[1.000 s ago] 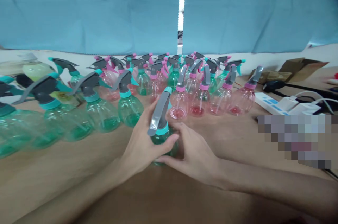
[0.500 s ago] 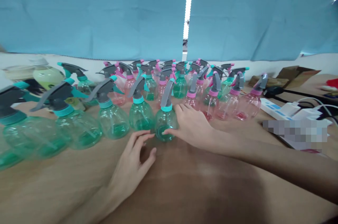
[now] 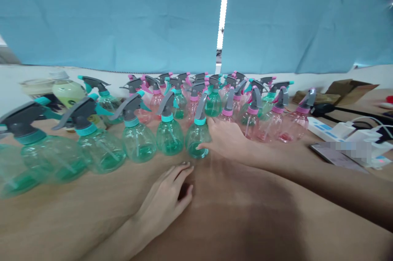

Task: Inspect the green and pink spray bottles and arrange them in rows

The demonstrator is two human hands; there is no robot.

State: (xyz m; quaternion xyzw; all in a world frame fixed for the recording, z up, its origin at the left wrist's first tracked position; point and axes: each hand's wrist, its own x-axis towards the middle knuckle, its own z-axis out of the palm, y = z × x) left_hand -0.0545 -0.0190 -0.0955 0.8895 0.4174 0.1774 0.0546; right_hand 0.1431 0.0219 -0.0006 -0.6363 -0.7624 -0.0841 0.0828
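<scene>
— Starting at the left edge, what do you count?
— Five green spray bottles [image 3: 139,146] along the front, the first cut off by the edge. They're clear, rounded plastic, with turquoise collars, grey trigger heads and deeper green at the base. Behind them stand one pale tub [image 3: 38,87] and one white-capped bottle [image 3: 69,89] of yellowish liquid.
— And the left hand [image 3: 167,193]?
— Loosely curled, thumb apart from the fingers, nothing in it. It's low over the smooth, wood-toned table [image 3: 55,220]; whether it touches, I can't tell.
— Where's the sixth green bottle [image 3: 195,136]?
— Upright at the right end of that row, just above the left hand in view. The right hand [image 3: 225,138] touches it, spread wide: thumb across its lower front, fingers along its right side. How firmly it grips, I can't tell.
— What's behind?
— Green and pink bottles, crowded, overlapping too much to count.
— Further right?
— Four pink spray bottles [image 3: 268,125] with pink collars, the first partly hidden by the hand. Then one white power strip [image 3: 321,128], two blocky white plugs [image 3: 340,130], one thin, flat phone [image 3: 330,155], and stiff brown cardboard [image 3: 351,91] beyond.
</scene>
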